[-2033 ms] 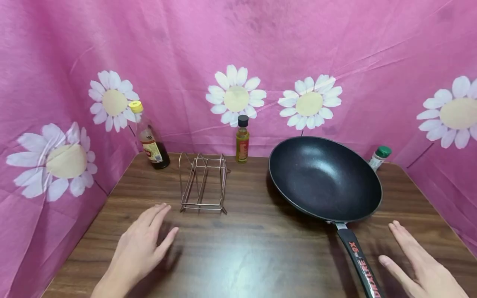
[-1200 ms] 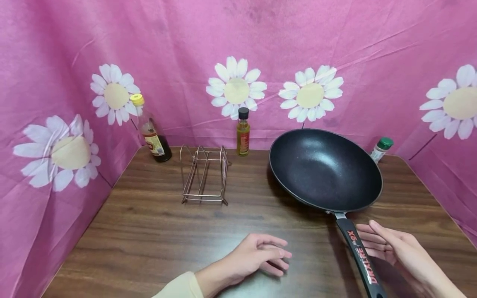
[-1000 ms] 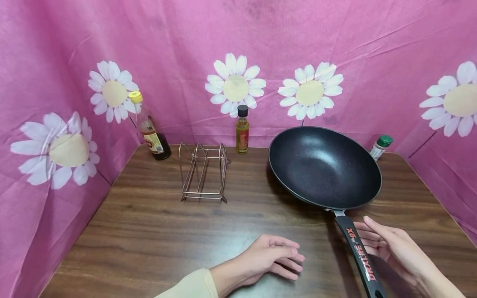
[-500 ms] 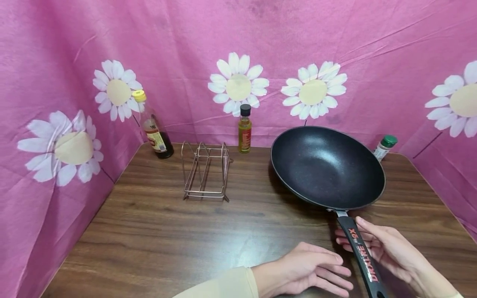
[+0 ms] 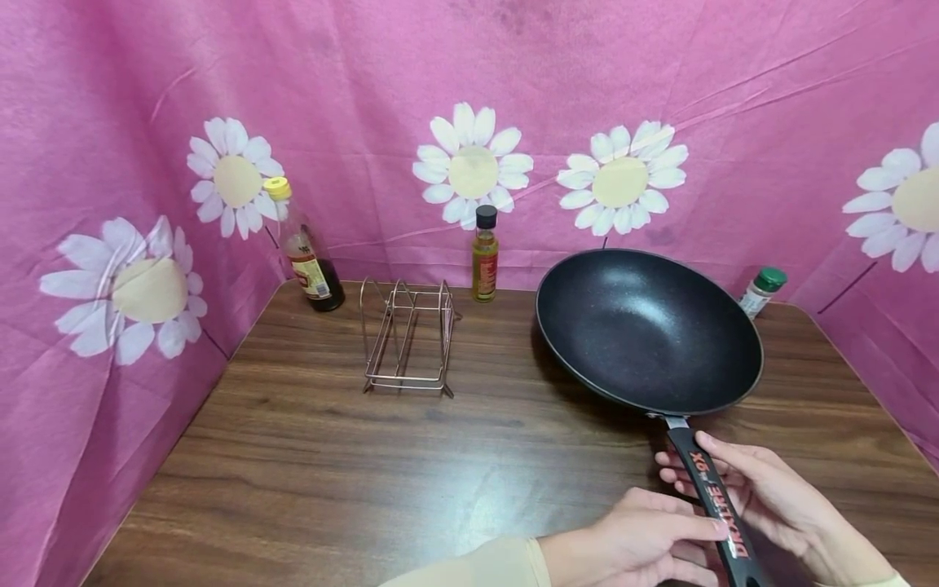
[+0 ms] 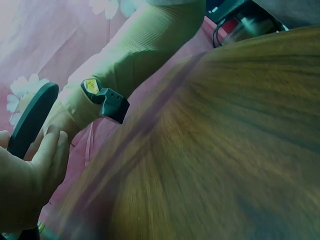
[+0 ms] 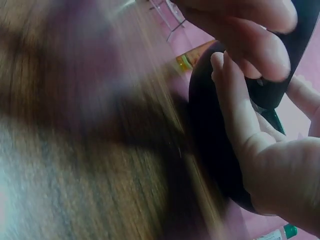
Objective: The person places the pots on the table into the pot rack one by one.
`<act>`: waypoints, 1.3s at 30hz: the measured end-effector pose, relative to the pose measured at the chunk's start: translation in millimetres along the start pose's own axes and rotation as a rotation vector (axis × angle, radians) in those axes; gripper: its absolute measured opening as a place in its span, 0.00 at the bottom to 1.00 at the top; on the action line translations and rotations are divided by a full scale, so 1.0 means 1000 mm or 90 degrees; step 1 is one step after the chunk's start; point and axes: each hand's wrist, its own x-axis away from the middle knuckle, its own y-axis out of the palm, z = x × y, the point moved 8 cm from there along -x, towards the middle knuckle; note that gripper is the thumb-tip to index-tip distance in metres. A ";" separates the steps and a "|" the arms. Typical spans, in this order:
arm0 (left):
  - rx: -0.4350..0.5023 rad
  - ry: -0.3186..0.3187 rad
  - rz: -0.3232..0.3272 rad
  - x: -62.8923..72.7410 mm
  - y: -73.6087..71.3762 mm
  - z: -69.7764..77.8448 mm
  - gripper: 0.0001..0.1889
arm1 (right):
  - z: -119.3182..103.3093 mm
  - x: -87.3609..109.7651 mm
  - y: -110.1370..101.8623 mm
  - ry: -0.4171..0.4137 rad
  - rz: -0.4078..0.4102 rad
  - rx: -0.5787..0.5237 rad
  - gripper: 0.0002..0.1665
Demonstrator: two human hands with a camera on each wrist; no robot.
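A black wok (image 5: 645,334) lies at the right of the table with its long lettered handle (image 5: 700,473) towards me. My right hand (image 5: 778,497) holds the handle near the bowl, thumb along its right edge and fingertips showing on the left side. Nearer the handle's end, my left hand (image 5: 645,538) has its thumb over the top and its fingers reaching underneath. The left wrist view shows the handle's dark end (image 6: 32,120) rising beside the left hand's fingers (image 6: 50,155). In the right wrist view, the right hand (image 7: 280,170) lies under the handle, close to the wok's dark side (image 7: 205,115).
A wire rack (image 5: 407,338) stands left of centre on the wooden table (image 5: 293,465). Behind are a yellow-capped bottle of dark liquid (image 5: 311,273) and a small black-capped bottle (image 5: 485,261). A green-capped shaker (image 5: 763,289) sits behind the wok. Pink flowered cloth (image 5: 352,98) hangs around.
My left hand has crossed from beside the rack to the handle's end. My right hand has moved left from beside the wok and taken hold of the handle. The wok has stayed put.
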 end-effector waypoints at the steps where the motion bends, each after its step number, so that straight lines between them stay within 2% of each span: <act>1: 0.002 0.003 -0.001 -0.001 0.002 0.000 0.08 | 0.000 0.000 0.002 0.000 -0.009 -0.009 0.39; 9: 0.027 0.045 -0.049 -0.004 0.015 0.006 0.11 | 0.001 -0.004 0.014 0.006 -0.067 -0.081 0.39; 16: 0.054 0.054 -0.081 -0.003 0.018 0.009 0.11 | 0.001 -0.008 0.020 0.021 -0.102 -0.138 0.40; 22: 0.070 0.051 -0.084 -0.003 0.018 0.008 0.12 | 0.003 -0.009 0.021 0.029 -0.114 -0.184 0.40; 31: 0.062 0.061 -0.114 -0.003 0.021 0.009 0.14 | -0.001 -0.010 0.024 0.008 -0.121 -0.151 0.38; 36: 0.070 0.064 -0.102 -0.003 0.021 0.008 0.14 | -0.001 -0.010 0.022 0.003 -0.098 -0.157 0.36; 39: 0.076 0.064 -0.093 -0.003 0.021 0.007 0.13 | -0.001 -0.010 0.021 -0.010 -0.102 -0.153 0.36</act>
